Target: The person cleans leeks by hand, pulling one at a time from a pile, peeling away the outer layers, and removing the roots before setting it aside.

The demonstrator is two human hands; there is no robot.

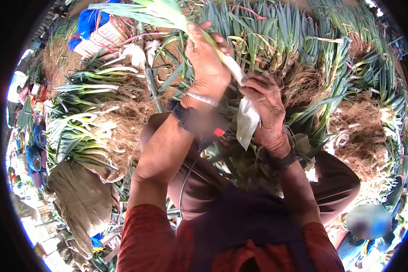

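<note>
A leek (pixel 234 69) slants across the upper middle, its green leaves up to the left and its white stem end down to the right. My left hand (pixel 208 63) is wrapped round the stem below the leaves. My right hand (pixel 268 102) has its fingers closed at the white end. From those fingers hangs a pale strip of leek skin (pixel 247 123); whether it is still joined to the stem is hidden. Below the hands, loose green leaves and peelings lie between my bent legs.
Rooted leeks (pixel 84 122) are heaped at the left, with more leeks (pixel 263 38) standing along the back and a rooty pile (pixel 360 136) at the right. A woven basket (pixel 106 38) lies at the upper left. Brown cloth (pixel 79 195) lies at the lower left. Another person (pixel 369 222) is at the lower right.
</note>
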